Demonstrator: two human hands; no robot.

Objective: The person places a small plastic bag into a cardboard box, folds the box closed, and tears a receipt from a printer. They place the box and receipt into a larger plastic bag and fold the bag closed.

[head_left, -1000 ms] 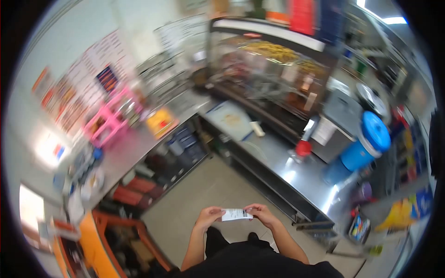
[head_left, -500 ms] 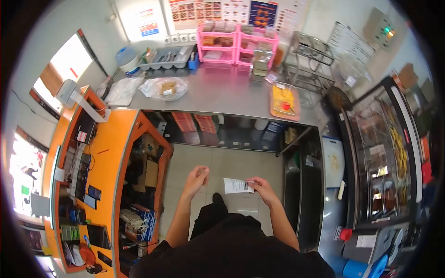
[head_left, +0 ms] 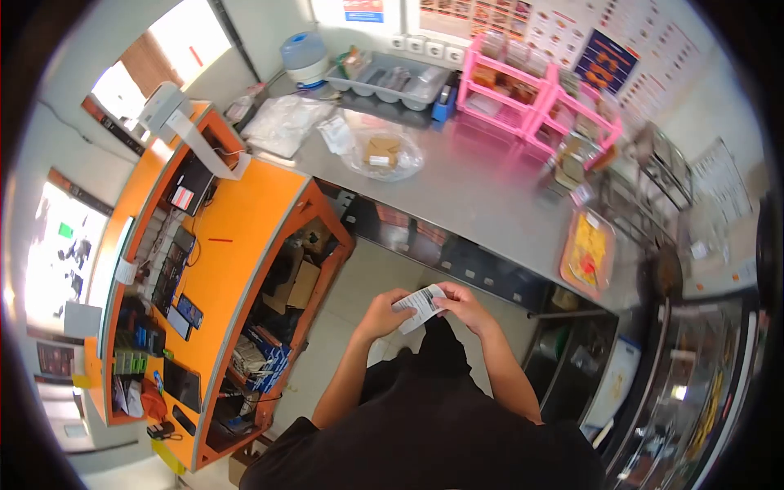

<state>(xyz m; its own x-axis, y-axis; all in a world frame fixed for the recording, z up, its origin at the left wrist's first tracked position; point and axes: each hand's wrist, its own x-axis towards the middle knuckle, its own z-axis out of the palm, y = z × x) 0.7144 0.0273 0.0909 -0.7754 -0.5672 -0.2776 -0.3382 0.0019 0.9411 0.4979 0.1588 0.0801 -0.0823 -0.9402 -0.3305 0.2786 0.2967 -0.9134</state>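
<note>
A small white printed receipt [head_left: 419,309] is held out in front of my body, between both hands. On its left edge the fingers of my left hand [head_left: 380,315] are closed. My right hand [head_left: 465,307] pinches the opposite edge near the top. Dark print shows on the paper, too small to read. Below the hands are my dark trousers and the tiled floor [head_left: 335,327].
Ahead runs a steel counter [head_left: 474,192] bearing a clear plastic bag [head_left: 404,167] with a brown box, a tray of yellow food [head_left: 590,249] and pink racks [head_left: 502,98]. An orange desk [head_left: 237,220] stands left; a glass display cabinet [head_left: 686,408] stands right.
My left hand, empty before, has come to the receipt and now grips it with the right. The view has turned left, and one leg has stepped forward.
</note>
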